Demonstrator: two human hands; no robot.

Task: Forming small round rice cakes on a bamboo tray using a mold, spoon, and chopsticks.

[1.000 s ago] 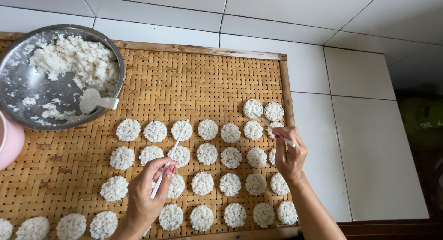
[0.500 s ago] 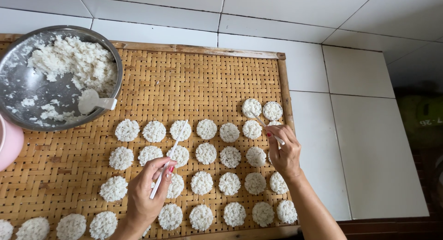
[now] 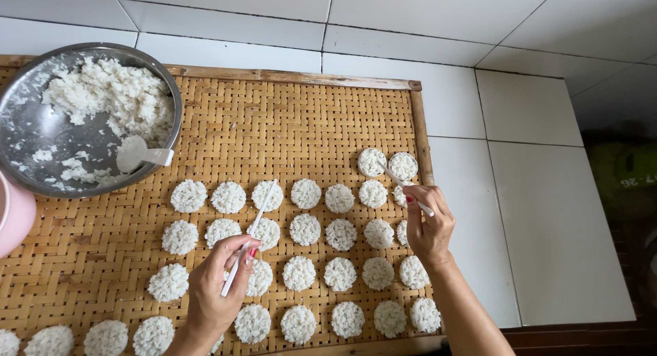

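Rows of small round white rice patties (image 3: 304, 229) lie on a woven bamboo tray (image 3: 274, 116). My left hand (image 3: 215, 287) holds a thin white stick (image 3: 250, 233) that slants up over the patties in the middle left. My right hand (image 3: 430, 229) grips another white stick (image 3: 404, 185); its tip reaches the two far-right patties, which sit inside round ring moulds (image 3: 388, 164). Both hands hover over the near rows.
A steel bowl (image 3: 27, 133) of loose cooked rice with a white spoon (image 3: 140, 154) rests on the tray's far left corner. A pink container (image 3: 14, 219) shows at the left edge. White tiles (image 3: 534, 192) surround the tray on the right and beyond it.
My right hand has moved up towards the two ringed patties, its stick now pointing at them. My left hand has raised its stick to a longer slant over the patties.
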